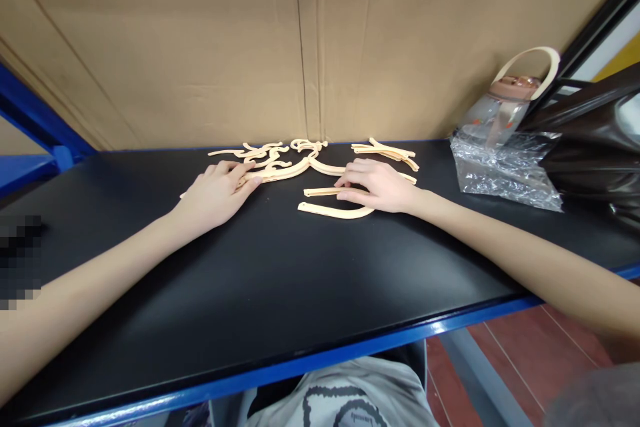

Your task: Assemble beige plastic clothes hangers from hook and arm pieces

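My left hand (213, 190) reaches to the middle of the black table, its thumb and fingers closed on the left end of a curved cream hanger arm (293, 171). This arm meets another curved hanger arm (327, 169) at a central joint. My right hand (380, 185) lies palm down over the right side, with fingers bent and thumb against a straight cream bar (320, 192). Closer to me, a loose curved piece (335, 211) runs partly under that hand. Behind my left hand is a loose pile of cream hook-shaped pieces (267, 152).
Several straight cream bars (385, 149) lie crossed at the back right. A clear bottle (505, 107) with a handle, crumpled clear plastic (505, 170) and a dark bag (590, 147) stand at the right. A cardboard wall (225, 47) closes off the back.
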`<state>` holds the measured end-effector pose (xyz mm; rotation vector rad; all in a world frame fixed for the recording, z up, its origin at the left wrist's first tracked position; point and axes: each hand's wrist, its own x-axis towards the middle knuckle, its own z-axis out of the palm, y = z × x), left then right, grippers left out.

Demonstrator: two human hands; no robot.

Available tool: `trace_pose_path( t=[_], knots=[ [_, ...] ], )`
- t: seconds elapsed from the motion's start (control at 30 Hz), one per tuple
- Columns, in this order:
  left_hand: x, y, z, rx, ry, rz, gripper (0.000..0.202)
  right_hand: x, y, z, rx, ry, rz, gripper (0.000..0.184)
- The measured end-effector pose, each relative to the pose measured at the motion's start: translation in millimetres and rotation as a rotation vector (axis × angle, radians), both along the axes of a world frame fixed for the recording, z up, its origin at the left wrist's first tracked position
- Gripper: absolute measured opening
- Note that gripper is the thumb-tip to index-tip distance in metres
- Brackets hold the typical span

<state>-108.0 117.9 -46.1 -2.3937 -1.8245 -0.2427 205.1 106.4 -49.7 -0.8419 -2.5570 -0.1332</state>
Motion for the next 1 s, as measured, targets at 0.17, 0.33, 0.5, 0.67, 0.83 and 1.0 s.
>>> trace_pose_path(
  t=[0.17,0.33,0.5,0.67,0.83,1.0],
  knots=[
    [1.7,-1.6,2.1,-0.004,0.008,-0.025,0.064,0.4,-0.8,-1.0,-0.012,-0.007,0.035,0.048],
    [0.7,-1.6,1.9,0.014,0.040,-0.046,0.064,-2.1,-6.0,0.4,-0.045,0.008,0.071,0.056],
    [0.3,-1.6,1.7,0.022,0.060,-0.027,0.067,-5.4,-8.8,-1.8,-0.027,0.014,0.053,0.049],
    [3.5,-2.2,2.8,0.029,0.052,-0.010,0.068,-6.6,-9.2,-1.6,-0.033,-0.003,0.005,0.046],
    [6.2,-3.3,4.7,0.026,0.048,-0.001,0.065,-7.2,-9.9,-0.3,-0.027,-0.010,-0.003,0.042],
    [6.7,-4.2,6.2,0.015,0.045,-0.009,0.064,-6.7,-9.6,-0.7,-0.006,-0.026,-0.021,0.040]
  ],
)
